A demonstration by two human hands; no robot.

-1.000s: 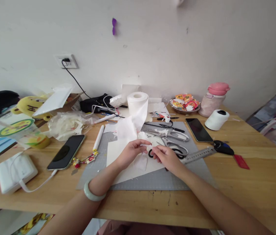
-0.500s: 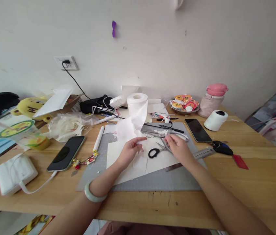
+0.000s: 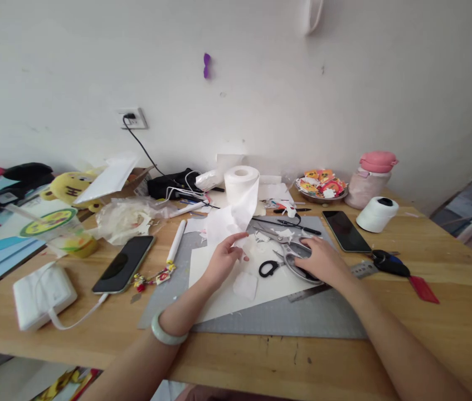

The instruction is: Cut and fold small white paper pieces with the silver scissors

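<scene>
My left hand [image 3: 226, 257] hovers over a white paper sheet [image 3: 206, 295], index finger stretched out beside the loose end of a white tissue roll [image 3: 242, 186]. My right hand [image 3: 321, 259] is on the large grey-handled scissors [image 3: 289, 257], its fingers bent round the handles. Just left of them lie small scissors with a black handle [image 3: 266, 269]. A small white piece [image 3: 245, 285] rests on the sheet, below my left hand. Paper scraps lie near the blades. A steel ruler [image 3: 364, 269] passes partly under my right hand.
The grey cutting mat [image 3: 261, 323] lies beneath the papers. Phones [image 3: 345, 230] flank it, with a thread spool [image 3: 376, 215] and pink-lidded bottle [image 3: 368, 181] at right. Further left are a power bank [image 3: 44, 295] and a drink cup [image 3: 72, 239]. A bowl of stickers [image 3: 321, 186] stands behind.
My right hand has moved right and down onto the large scissors' handles, its pinched fingers spreading round them. My left hand keeps nearly the same pose. The view has shifted slightly.
</scene>
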